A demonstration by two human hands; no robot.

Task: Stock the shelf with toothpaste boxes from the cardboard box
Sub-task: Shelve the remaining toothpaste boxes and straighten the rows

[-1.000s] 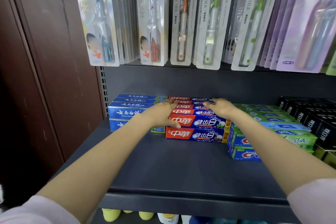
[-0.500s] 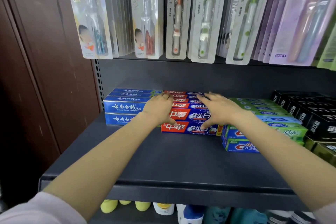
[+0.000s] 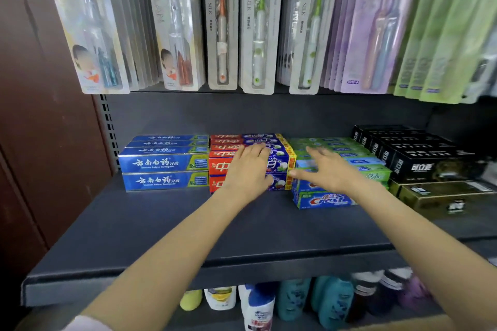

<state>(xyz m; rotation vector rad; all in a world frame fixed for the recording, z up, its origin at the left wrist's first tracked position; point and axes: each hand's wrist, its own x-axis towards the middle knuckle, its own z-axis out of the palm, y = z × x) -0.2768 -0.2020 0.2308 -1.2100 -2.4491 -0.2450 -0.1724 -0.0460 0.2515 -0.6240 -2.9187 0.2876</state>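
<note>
Both hands have shifted rightward since a moment ago: the left hand (image 3: pixel 248 172) lies flat, fingers together, on the red boxes (image 3: pixel 228 148), the right hand (image 3: pixel 329 169), fingers spread, over the green boxes (image 3: pixel 330 142). Two front red boxes are stacked on the shelf (image 3: pixel 161 236), long axes running left-right.

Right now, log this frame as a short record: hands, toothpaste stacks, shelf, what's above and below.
left hand: flat on the red toothpaste boxes
right hand: fingers spread over the green toothpaste boxes
other stacks: blue boxes at left, black boxes at right
shelf: front half bare
above: toothbrush packs
below: bottles
</note>
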